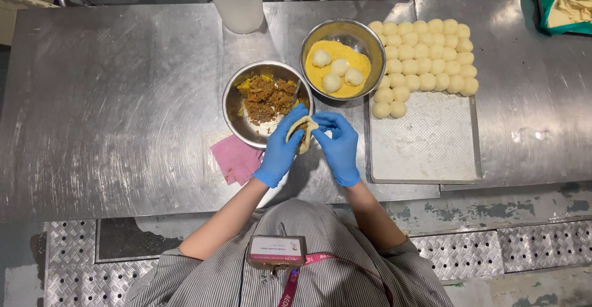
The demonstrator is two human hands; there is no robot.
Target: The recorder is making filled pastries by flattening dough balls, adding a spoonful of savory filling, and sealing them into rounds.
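Both gloved hands over the near edge of the steel table (123,128), pinching one folded dough piece (301,129). Left hand (280,150) cupped beneath, fingers clamped on its left side; right hand (338,143) fingertips closed on its right rim. Just beyond, left: bowl of brown filling (266,100). Farther right: bowl of yellow crumbs (343,60) holding four dough balls. Right: tray (425,140) with rows of dough balls (425,57). Near left: pink cloth (234,158).

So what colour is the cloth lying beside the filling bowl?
Pink, with brownish stains: the cloth shows best in the head view, beside the filling bowl.
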